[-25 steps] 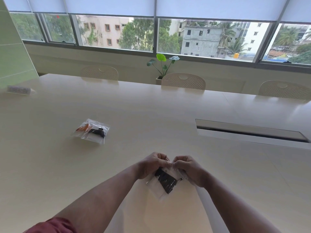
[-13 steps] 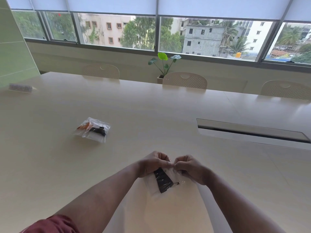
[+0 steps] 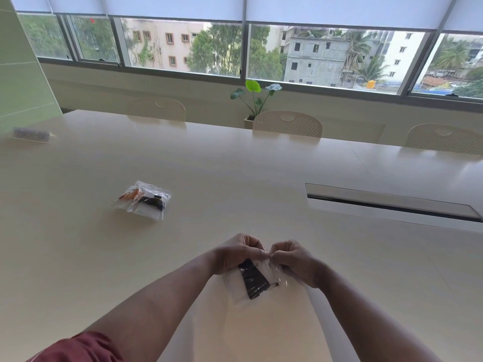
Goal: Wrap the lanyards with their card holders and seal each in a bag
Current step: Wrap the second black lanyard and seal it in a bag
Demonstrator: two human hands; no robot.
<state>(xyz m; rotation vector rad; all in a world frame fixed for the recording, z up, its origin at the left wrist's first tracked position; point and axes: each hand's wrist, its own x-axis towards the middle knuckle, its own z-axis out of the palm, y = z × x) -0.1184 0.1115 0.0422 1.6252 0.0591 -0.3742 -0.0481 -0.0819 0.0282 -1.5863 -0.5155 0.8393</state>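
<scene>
A clear plastic bag (image 3: 236, 288) with a black lanyard (image 3: 254, 281) wrapped round a white card holder hangs just above the table in front of me. My left hand (image 3: 236, 253) and my right hand (image 3: 292, 259) meet at the bag's top edge, and both pinch it with curled fingers. The bag's mouth is hidden behind my fingers. Two more clear bags (image 3: 142, 199) lie together on the table at the left, one with an orange lanyard and one with a black lanyard.
The wide beige table (image 3: 235, 178) has a long cable slot (image 3: 389, 202) at the right. A small clear packet (image 3: 32, 134) lies at the far left edge. Three chairs (image 3: 287, 124) and a potted plant (image 3: 254, 100) stand beyond the far side.
The bag has turned a little in my hands, so the black lanyard now hangs more upright. Both hands stay together at its top edge.
</scene>
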